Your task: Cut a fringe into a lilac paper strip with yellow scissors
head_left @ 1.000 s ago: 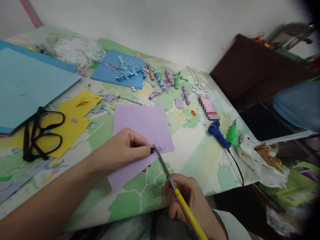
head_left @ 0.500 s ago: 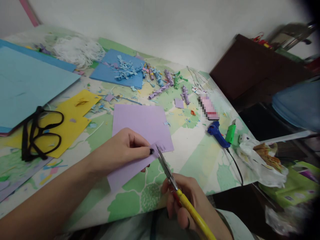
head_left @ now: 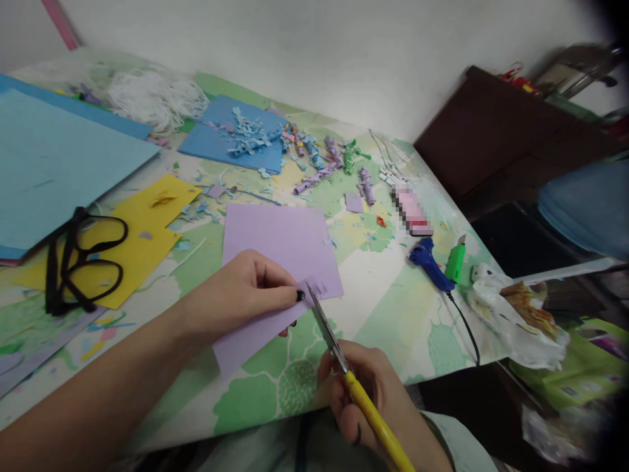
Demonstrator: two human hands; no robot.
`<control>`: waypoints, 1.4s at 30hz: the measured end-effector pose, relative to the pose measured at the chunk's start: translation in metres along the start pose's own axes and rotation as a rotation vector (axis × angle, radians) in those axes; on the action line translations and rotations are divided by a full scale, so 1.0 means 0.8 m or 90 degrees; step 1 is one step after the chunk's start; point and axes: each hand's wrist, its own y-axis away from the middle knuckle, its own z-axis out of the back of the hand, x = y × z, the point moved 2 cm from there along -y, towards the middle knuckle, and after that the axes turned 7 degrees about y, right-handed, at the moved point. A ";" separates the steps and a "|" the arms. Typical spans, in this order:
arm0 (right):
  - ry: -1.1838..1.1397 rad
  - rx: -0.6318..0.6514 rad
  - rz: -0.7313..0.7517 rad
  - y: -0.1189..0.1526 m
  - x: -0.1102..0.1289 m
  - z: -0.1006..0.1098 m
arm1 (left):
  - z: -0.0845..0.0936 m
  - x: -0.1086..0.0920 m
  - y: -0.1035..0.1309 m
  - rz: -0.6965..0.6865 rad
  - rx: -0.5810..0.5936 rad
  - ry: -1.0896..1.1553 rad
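Pinched between the thumb and fingers of my left hand [head_left: 260, 292] is a sheet of purple paper [head_left: 234, 344], held slightly above the table. Small slits show along its right end, near the thumb. My right hand [head_left: 366, 393] is wrapped round yellow-handled scissors [head_left: 373, 410], whose blades point up and left and meet the paper's edge just beside my left thumb. The blades look nearly together. Behind my left hand lies another purple sheet [head_left: 275, 229], flat on the table and partly covered by that hand.
Black glasses [head_left: 83, 265] rest on yellow paper [head_left: 142, 239] at left, beside large blue sheets [head_left: 73, 151]. Rolled paper pieces [head_left: 334, 154] and scraps lie at the back. On the right are a phone [head_left: 413, 210], blue glue gun [head_left: 432, 265], green cutter [head_left: 456, 261] and plastic bag [head_left: 515, 334].
The scissor handles have drawn closer together as the fingers of my right hand tightened. My left hand keeps its grip on the purple paper, and the view has shifted slightly.
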 end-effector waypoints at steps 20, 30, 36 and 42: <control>-0.003 -0.030 -0.001 -0.009 0.013 -0.004 | 0.001 0.005 -0.003 -0.008 0.012 0.002; -0.041 -0.020 -0.017 -0.010 0.018 -0.006 | 0.000 0.005 -0.002 0.002 0.021 0.017; -0.007 -0.032 -0.002 -0.010 0.018 -0.006 | 0.000 0.005 -0.001 0.010 0.018 0.020; -0.061 0.004 -0.013 -0.004 0.007 -0.003 | 0.001 0.004 0.000 0.007 0.003 0.017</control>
